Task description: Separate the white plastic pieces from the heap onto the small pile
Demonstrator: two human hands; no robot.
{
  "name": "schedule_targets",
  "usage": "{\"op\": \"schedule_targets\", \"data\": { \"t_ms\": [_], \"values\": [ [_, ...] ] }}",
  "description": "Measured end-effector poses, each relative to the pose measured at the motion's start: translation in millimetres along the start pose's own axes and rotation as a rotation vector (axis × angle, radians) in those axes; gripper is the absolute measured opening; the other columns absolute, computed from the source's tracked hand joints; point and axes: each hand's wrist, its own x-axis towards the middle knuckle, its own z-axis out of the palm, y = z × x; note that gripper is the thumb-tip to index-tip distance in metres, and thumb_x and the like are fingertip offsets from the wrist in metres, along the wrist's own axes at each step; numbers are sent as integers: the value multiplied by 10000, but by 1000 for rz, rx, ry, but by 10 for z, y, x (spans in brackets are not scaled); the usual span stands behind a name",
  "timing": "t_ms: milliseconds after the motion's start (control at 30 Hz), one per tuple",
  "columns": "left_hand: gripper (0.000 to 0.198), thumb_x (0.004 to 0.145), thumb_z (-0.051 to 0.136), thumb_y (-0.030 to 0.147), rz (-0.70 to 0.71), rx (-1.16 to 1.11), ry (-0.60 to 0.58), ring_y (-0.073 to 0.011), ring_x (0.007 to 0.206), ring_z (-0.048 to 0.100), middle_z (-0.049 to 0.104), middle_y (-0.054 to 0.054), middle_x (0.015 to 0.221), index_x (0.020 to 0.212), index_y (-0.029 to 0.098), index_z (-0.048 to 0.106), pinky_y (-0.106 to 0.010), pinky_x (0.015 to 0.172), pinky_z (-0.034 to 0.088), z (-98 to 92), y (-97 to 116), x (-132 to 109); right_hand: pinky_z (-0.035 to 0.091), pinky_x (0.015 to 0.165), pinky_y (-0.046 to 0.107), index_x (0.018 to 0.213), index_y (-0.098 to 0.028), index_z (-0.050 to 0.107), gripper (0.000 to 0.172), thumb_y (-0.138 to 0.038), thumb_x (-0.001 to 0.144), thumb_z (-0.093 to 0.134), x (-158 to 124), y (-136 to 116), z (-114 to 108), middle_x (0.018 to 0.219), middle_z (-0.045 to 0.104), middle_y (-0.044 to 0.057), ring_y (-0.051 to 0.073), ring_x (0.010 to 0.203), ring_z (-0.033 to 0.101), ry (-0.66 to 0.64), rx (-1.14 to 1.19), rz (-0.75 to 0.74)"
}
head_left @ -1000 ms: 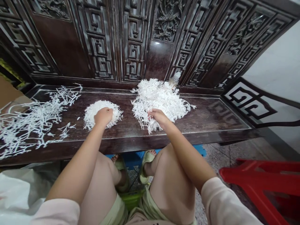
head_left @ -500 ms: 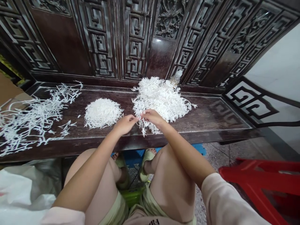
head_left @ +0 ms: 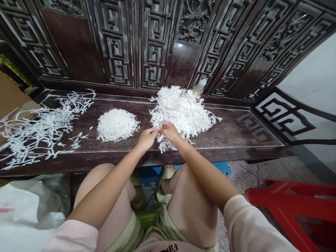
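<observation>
Head view. Landmark: the dark carved wooden bench (head_left: 236, 134). The person sits facing its front edge, knees below it, so both forearms reach forward over the seat.

Right hand (head_left: 170, 131): closed to a pinch on a tuft of white branched sprigs (head_left: 164, 144), at the near edge of the coarse heap and toward the bench's front edge. The tuft hangs below the pinch; cannot tell if it has come clear of the heap. Left hand (head_left: 147, 139): fingers curled, tips just beside the right hand's at the same tuft; cannot tell if they grip it. Judged: a fingertip pinch engages only a few strands, not the heap as a whole.

Coarse heap (head_left: 181, 112): loose, at mid-bench. Compact heap of fine white pieces (head_left: 117, 125): left of it, well formed. Long branching strands (head_left: 44, 131): spread at the bench's left end. The three lie apart, which suggests grouping by form (judgement).

A plastic bottle (head_left: 201, 86) is partly hidden behind the coarse heap. Sandals (head_left: 165, 176) show below the bench, a red plastic stool (head_left: 286, 206) off its right end, and a white plastic bag (head_left: 26, 206) below its left end.
</observation>
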Motion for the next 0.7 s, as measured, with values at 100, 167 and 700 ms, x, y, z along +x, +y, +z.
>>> {"op": "schedule_targets", "data": {
  "t_ms": [100,167,700],
  "values": [
    [245,701,380,308,41,24,108,-89,498,318,327,39,483,501,172,348,-229,491,226,45,-2,35,334,491,217,595,-173,457,114,-244,614,543,36,23,80,513,436,-47,79,470,413,110,-83,-57],
    [234,701,376,289,58,56,162,-93,508,317,328,35,495,501,173,337,-234,496,223,74,12,20,343,518,223,591,-173,457,87,-224,630,515,64,22,112,542,451,-34,89,509,428,154,-171,-107],
    [276,772,325,283,-112,229,450,-143,742,464,551,-40,893,915,141,515,-268,654,340,-986,-294,522,370,537,234,633,-157,520,202,-356,648,549,118,186,-437,662,590,35,97,530,480,33,-252,108]
  ]
}}
